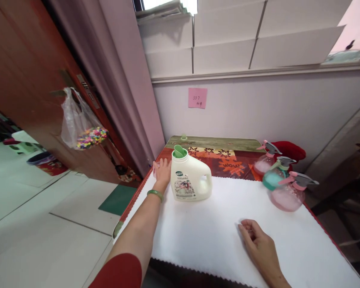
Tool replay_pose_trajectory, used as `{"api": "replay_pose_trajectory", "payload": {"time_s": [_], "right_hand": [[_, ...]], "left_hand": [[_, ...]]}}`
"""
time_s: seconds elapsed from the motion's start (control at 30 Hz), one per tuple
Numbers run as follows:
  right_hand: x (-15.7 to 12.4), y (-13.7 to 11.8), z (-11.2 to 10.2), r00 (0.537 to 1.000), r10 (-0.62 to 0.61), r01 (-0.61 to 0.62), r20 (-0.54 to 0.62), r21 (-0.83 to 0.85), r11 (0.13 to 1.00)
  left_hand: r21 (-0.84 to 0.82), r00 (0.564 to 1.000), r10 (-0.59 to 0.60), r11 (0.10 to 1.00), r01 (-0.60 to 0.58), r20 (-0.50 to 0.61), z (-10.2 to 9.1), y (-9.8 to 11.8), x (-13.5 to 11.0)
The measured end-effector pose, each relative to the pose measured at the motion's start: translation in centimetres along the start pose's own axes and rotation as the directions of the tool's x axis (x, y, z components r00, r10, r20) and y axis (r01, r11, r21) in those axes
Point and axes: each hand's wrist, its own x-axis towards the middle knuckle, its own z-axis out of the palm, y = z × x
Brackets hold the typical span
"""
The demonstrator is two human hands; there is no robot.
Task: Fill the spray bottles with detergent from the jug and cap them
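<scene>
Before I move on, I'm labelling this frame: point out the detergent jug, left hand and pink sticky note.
detergent jug (192,168): head view, white body above the label.
left hand (162,170): head view, back of the hand.
pink sticky note (197,98): head view, middle of the paper.

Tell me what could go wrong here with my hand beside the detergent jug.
Your left hand rests at the far corner of the white cloth, close beside the detergent jug; tugging the cloth or swinging the arm could tip the jug. The pink spray bottle stands right at the cloth's right edge; a shifting cloth might topple it.
</scene>
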Motion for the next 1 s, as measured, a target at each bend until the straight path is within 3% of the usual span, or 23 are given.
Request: {"api": "replay_pose_trajectory", "payload": {"time_s": [0.17,0.23,0.3,0.4,0.57,0.67,1.0], "right_hand": [[-0.2,0.1,-0.1,1.000,0.001,-0.001,0.003,-0.001,1.000],[-0.2,0.2,-0.1,1.000,0.003,-0.003,0.003,0.017,1.000],[-0.3,0.3,-0.1,1.000,0.005,-0.005,0.007,0.044,0.999],[-0.3,0.5,0.0,1.000,-0.003,0.003,0.001,0.065,0.998],[-0.1,0.8,-0.2,1.000,-0.005,0.006,-0.007,0.084,0.996],[-0.1,0.9,-0.3,1.000,0.002,-0.002,-0.004,0.094,0.996],[0.0,0.8,-0.3,0.999,0.021,-0.019,-0.039,0.031,0.999]], "left_hand": [[-0.033,0.996,0.042,0.998,-0.045,-0.083,-0.7,-1.5,-1.6],[-0.117,0.976,-0.074,0.992,0.051,-0.203,-1.0,-2.5,-3.4],[-0.294,0.897,-0.271,0.941,0.169,-0.349,-0.8,-3.3,-6.1],[-0.387,0.850,-0.373,0.894,0.224,-0.372,0.6,-3.9,-11.2],[-0.481,0.865,-0.398,0.849,0.220,-0.307,3.4,-2.9,-17.8],[-0.498,0.881,-0.383,0.842,0.208,-0.279,4.0,-2.3,-18.9],[-0.516,0.896,-0.385,0.826,0.226,-0.223,3.8,-2.1,-18.9]]}}
